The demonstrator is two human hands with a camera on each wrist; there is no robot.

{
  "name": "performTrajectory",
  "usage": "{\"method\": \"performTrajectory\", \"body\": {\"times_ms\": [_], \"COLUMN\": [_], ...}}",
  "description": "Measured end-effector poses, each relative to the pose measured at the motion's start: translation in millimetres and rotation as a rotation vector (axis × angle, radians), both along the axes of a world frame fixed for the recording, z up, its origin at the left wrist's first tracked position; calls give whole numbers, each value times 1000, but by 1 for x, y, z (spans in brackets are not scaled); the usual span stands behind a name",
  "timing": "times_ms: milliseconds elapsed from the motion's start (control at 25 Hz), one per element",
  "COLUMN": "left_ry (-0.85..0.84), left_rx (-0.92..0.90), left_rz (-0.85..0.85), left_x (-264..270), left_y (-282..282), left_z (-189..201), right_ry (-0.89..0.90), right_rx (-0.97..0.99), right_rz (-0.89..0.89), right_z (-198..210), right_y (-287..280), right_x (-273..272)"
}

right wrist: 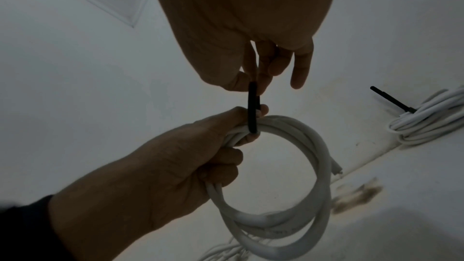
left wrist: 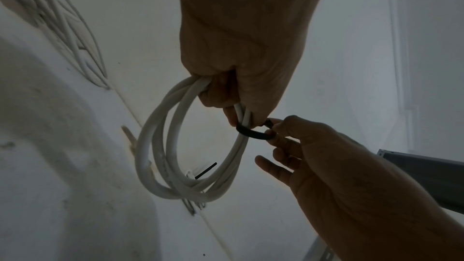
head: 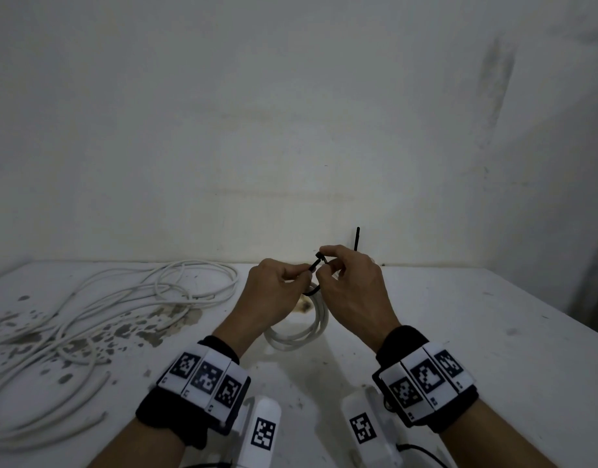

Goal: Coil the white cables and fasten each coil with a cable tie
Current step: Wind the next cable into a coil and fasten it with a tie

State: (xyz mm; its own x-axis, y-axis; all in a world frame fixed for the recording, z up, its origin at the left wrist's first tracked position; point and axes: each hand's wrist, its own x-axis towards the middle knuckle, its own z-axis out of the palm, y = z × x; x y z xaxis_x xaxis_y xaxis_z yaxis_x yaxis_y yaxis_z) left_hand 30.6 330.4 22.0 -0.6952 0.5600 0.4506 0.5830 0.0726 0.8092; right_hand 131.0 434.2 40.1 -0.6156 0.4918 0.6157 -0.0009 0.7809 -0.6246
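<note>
Hands (head: 319, 268) pinch cable tie (right wrist: 252, 110) looped round held coil (right wrist: 288, 176).

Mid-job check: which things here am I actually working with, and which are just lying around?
In use:
- coil, gripped by the left hand
- black cable tie looped round it, pinched by the right hand

Not in use now:
- loose cables on the table, still to coil
- tied coil by the wall, black tail sticking up
- grey bracket
</note>
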Motion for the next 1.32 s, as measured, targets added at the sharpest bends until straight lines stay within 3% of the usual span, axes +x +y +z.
{"method": "performTrajectory", "body": {"times_ms": [520, 760, 920, 1120, 1320], "left_ry": [55, 64, -1, -141, -89], "left_rx": [-50, -59, -40, 23, 45], "left_rz": [20, 27, 9, -30, 6], "left_x": [-6, -7, -4, -3, 3], "left_y": [-3, -6, -9, -4, -3], "left_z": [4, 8, 8, 7, 12], "right_ry": [-25, -147, -342, -76, -37], "right_rx": [22, 220, 325, 368, 316], "right_rz": [18, 60, 119, 70, 85], "right_z": [3, 10, 3, -10, -7], "right_y": [-3, -4, -5, -1, 4], "right_x": [0, 1, 0, -4, -6]}}
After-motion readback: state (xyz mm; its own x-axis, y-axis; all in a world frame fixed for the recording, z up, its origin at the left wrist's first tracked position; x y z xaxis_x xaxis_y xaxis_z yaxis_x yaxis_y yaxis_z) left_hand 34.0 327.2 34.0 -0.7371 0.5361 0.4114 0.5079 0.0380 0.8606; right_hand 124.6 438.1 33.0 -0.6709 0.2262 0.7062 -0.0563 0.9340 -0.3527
